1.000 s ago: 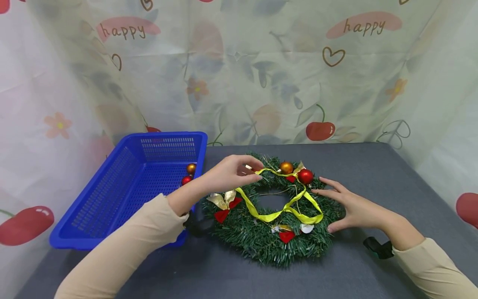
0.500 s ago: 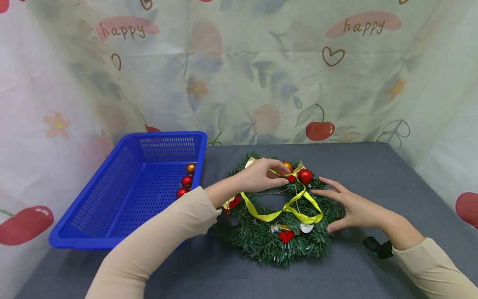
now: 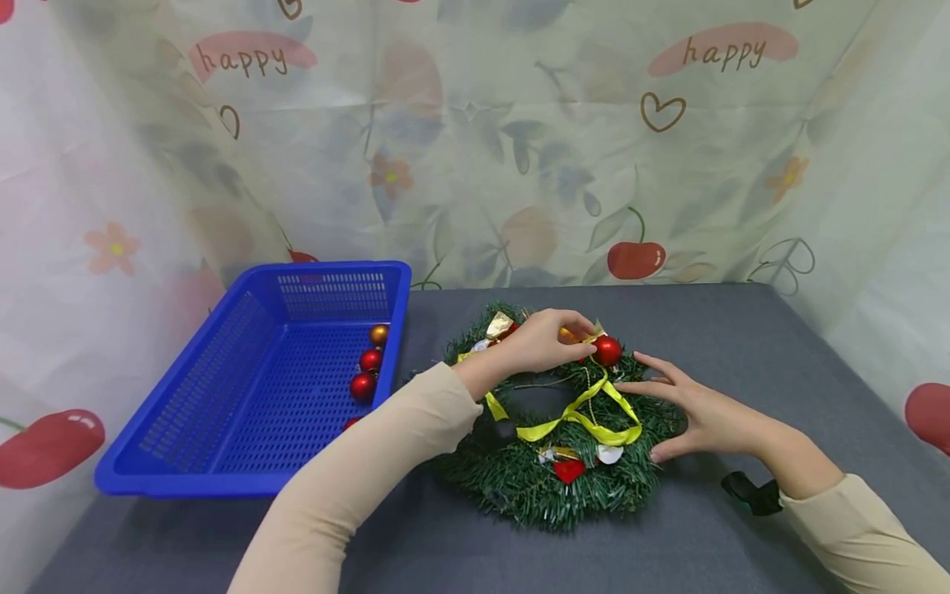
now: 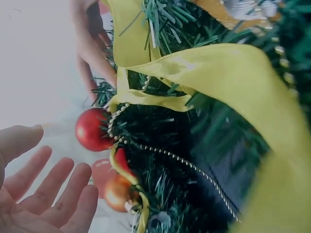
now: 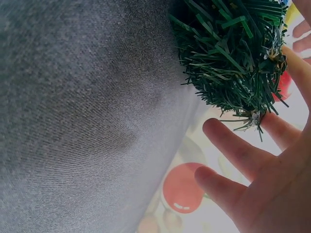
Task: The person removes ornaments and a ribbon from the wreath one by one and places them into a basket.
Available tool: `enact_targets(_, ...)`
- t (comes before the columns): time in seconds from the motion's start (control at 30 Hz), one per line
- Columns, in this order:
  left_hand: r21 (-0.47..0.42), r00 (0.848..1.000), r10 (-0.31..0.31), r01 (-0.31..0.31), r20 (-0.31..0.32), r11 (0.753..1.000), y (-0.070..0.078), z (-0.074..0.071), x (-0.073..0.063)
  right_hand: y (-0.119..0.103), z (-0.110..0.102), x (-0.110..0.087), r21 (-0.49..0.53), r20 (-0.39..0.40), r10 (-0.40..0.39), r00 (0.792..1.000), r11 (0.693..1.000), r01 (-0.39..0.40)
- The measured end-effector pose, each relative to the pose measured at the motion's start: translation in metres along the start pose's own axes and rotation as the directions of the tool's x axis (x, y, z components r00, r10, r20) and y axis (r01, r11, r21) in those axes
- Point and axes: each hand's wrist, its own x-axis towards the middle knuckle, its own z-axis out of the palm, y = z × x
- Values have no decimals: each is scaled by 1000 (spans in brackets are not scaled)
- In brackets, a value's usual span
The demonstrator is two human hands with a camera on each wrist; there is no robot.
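Observation:
A green tinsel wreath [image 3: 549, 499] lies on the table, dressed with yellow ribbon [image 3: 542, 431], red-and-gold bows and baubles. My left hand [image 3: 545, 340] hovers over its far side with loosely bent fingers, close to a shiny red bauble [image 3: 609, 351]. Nothing sits in that palm in the left wrist view, where an orange bauble [image 4: 120, 193] and a gold bead string [image 4: 180, 159] also show. At the wreath's right edge, my right hand [image 3: 698, 408] has spread fingers and holds nothing. Whether its fingertips touch the tinsel, I cannot tell.
To the left stands a blue plastic basket [image 3: 193, 485], with an orange bauble [image 3: 379, 334] and several red baubles [image 3: 363, 387] along its right wall. A grey cloth [image 3: 712, 322] covers the table. Printed curtains [image 3: 475, 148] hang behind and at both sides.
My left hand has moved right across the wreath's far side, from the ribbon on the left to near the red bauble. More baubles in the basket are uncovered. My right hand stays put.

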Motion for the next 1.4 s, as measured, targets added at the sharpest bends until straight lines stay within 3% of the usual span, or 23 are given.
enact_targets(0.37,49,998,-49,50,-32,998,-2,22,25,1,0,0,1,3,-33,999,999,33)
enact_targets(0.57,35,996,-80,81,-28,996,-5,29,28,2,0,0,10,4,-35,999,999,35)
enact_targets(0.77,65,997,-70,73,-45,995,-6,34,26,1,0,-1,15,3,-34,999,999,34)
enact_targets(0.9,87,996,-55,61,-71,994,-6,32,25,1,0,0,13,1,-35,999,999,35)
enact_targets(1.4,17,995,4,-2,-98,1000,-4,6,7,0,-1,0,30,10,-13,1000,999,13)
